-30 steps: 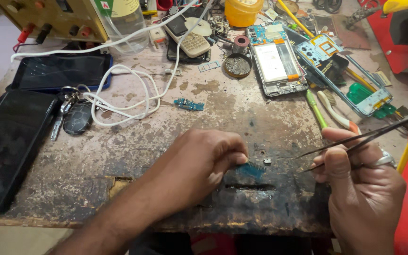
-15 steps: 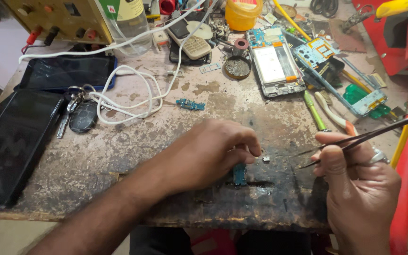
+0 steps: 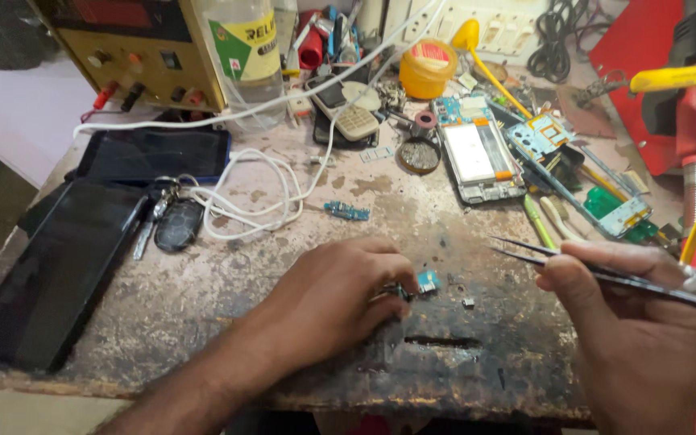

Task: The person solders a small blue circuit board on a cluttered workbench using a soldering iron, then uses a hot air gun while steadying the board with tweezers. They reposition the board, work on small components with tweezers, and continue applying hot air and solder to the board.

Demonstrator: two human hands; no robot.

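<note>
The left hand [image 3: 336, 302] pinches a small blue circuit board [image 3: 426, 281] against the scorched surface [image 3: 203, 282], while the right hand [image 3: 646, 322] grips tweezers [image 3: 573, 262] just beside it, near a tiny chip [image 3: 468, 303].

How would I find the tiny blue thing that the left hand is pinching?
Start at the scorched dark patch on the worn wooden workbench, near its front edge. The left hand rests there, pinching a tiny blue circuit board. A similar blue strip lies farther back, untouched.
</note>
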